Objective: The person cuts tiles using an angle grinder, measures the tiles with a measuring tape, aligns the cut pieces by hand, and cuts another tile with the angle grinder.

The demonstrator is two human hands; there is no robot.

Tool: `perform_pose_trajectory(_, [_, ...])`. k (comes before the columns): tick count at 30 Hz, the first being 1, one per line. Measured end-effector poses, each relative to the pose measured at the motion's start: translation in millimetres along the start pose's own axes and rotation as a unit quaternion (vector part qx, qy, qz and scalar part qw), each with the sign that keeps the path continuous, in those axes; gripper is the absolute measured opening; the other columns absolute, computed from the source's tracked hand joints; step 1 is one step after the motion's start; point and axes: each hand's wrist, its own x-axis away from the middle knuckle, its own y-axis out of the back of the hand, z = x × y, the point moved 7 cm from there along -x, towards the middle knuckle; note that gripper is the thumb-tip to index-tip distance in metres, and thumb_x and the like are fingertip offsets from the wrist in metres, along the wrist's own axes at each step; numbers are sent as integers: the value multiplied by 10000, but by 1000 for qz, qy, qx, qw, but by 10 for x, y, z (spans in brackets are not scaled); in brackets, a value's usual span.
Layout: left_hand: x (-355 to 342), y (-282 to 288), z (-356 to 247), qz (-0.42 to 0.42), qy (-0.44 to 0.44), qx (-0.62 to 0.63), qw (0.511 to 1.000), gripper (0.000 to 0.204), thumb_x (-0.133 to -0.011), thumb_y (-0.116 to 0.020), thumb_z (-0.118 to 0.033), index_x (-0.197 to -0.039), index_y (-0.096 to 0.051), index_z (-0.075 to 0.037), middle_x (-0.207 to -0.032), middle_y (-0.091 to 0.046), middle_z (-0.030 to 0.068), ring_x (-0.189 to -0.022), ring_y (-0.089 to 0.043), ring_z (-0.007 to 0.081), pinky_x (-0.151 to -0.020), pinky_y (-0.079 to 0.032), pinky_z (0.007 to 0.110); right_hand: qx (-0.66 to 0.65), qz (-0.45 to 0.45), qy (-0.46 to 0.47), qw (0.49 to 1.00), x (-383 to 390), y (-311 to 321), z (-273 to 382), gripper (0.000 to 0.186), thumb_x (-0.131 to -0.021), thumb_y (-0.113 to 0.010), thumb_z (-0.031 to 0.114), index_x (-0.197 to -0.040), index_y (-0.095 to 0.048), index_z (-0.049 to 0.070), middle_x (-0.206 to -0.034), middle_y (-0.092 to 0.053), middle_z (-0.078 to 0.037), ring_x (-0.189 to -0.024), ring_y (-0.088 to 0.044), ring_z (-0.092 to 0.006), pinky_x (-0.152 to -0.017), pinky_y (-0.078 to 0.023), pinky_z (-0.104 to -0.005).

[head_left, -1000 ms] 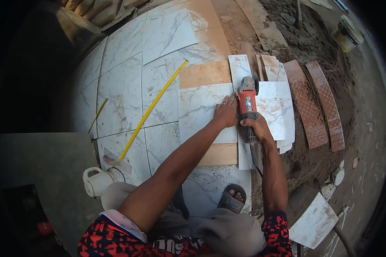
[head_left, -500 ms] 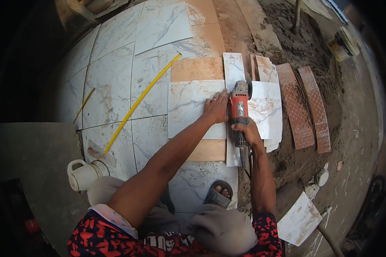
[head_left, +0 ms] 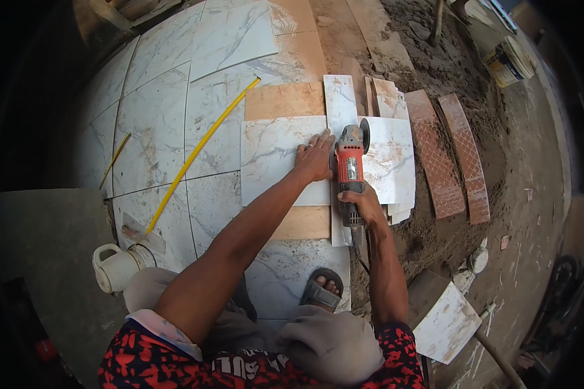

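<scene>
My right hand (head_left: 363,200) is wrapped around the rear body of a red and black angle grinder (head_left: 350,162). The grinder's dark disc (head_left: 365,135) stands on edge at the far right of its head, over a white marbled tile (head_left: 386,159). A narrow white tile strip (head_left: 339,97) runs lengthwise beside and under the grinder. My left hand (head_left: 315,157) lies flat on the left part of the marbled tile (head_left: 272,146), fingers stretched toward the strip. Whether the disc touches the tile cannot be made out.
Brown-backed tiles (head_left: 285,100) lie beneath the work. A yellow strip (head_left: 204,149) crosses the tiled floor at left, near a white jug (head_left: 115,267). Reddish patterned tile strips (head_left: 435,155) lie on dirt at right. A bucket (head_left: 509,61) stands far right. My sandalled foot (head_left: 321,289) is close by.
The whole view has shifted slightly, moving the scene left. Against the tile, the grinder has come a little nearer to me. My left hand stays in place on the tile.
</scene>
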Motion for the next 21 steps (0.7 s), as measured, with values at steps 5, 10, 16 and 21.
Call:
perform_pose_trajectory(5, [10, -5, 29, 13, 11, -7, 1000, 1074, -647, -829, -262, -1535, -237, -147, -1641, -143, 49, -1482, -215, 293, -1122, -275, 573, -3, 2, 10, 1000, 125, -50, 66, 481, -656, -753, 190, -1063, -607, -21, -880, -632, -59, -758, -570, -166, -719, -472, -309])
perform_pose_trajectory(10, [6, 15, -1, 17, 13, -11, 1000, 1069, -648, -828, -264, -1533, -240, -148, -1642, -140, 48, -1481, -218, 295, -1116, -281, 573, 3, 1, 14, 1000, 199, -43, 61, 467, -657, -757, 172, -1060, -610, -14, -872, -630, -54, -754, -570, -165, -715, -472, -308])
perform_pose_trajectory(16, [9, 26, -18, 16, 9, -14, 1000, 1059, -654, -826, -266, -1531, -244, -144, -1642, -137, 52, -1482, -217, 298, -1114, -284, 578, -1, -4, 1, 1000, 213, -17, -82, 481, -639, -763, 180, -1051, -609, -13, -863, -628, -53, -762, -572, -166, -726, -471, -309])
perform_pose_trajectory(21, [20, 36, -5, 17, 9, -14, 1000, 1057, -663, -827, -270, -1532, -240, -139, -1641, -137, 60, -1482, -215, 302, -1113, -285, 587, 17, -10, 17, 1000, 264, -37, -113, 485, -630, -759, 211, -1030, -605, -15, -855, -621, -60, -757, -569, -179, -717, -472, -321])
